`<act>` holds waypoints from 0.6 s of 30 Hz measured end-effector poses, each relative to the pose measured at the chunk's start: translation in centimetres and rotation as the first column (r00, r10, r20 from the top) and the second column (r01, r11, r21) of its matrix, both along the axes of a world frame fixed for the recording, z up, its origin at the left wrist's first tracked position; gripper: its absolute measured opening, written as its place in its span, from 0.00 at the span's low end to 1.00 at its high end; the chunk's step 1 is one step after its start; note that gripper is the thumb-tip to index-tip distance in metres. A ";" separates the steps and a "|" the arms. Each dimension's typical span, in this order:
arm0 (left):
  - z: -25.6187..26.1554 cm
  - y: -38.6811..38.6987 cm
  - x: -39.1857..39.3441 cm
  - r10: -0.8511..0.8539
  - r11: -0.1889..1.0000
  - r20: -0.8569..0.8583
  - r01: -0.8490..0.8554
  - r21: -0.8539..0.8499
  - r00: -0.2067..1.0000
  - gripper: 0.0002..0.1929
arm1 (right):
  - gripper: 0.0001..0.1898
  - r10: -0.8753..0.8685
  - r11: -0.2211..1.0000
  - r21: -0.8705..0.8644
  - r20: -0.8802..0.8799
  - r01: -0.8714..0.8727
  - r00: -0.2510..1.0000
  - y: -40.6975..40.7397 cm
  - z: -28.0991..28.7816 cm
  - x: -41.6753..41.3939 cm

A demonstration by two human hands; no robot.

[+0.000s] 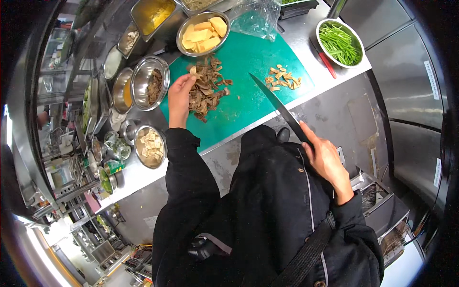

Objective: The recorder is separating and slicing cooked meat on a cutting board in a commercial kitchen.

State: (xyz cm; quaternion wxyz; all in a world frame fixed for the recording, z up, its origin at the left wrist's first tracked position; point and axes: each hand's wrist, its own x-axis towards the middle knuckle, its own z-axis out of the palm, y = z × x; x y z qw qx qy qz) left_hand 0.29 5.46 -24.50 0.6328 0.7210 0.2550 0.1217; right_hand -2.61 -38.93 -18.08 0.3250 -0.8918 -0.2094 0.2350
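Note:
On a green cutting board (244,107) lies a pile of brown, cooked-looking strips (206,93). My left hand (181,95) is at the pile's left side, pinching a light brown piece (194,73) between thumb and fingers. My right hand (324,158) grips the black handle of a long kitchen knife (278,104), whose tip rests over or just above the board's middle. A smaller group of cut brown pieces (283,78) lies on the board to the right of the blade. A steel bowl (135,82) with more brown pieces stands left of my left hand.
Behind the pile stands a bowl of yellow slices (203,53), beside a clear plastic bag (256,18). A bowl of cut green stalks (363,59) and a red-handled knife (327,64) sit at right. Pale cubes fill another bowl (164,154) at left. Steel doors (412,75) stand right of the counter.

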 end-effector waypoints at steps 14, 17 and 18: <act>4.2 0.5 -2.4 0.049 0.808 -0.189 0.072 0.585 0.981 0.11 | 0.33 0.016 1.000 0.006 -0.001 -0.016 1.000 -0.1 -0.2 0.2; 3.6 -0.8 -1.6 -0.191 0.980 -0.002 0.190 0.054 0.982 0.08 | 0.33 0.012 1.000 -0.007 -0.009 -0.012 1.000 0.0 0.1 0.3; 3.4 -3.1 -0.9 -0.247 0.948 0.096 0.261 -0.183 0.964 0.09 | 0.33 0.011 1.000 -0.012 -0.010 -0.011 1.000 -0.1 0.2 0.3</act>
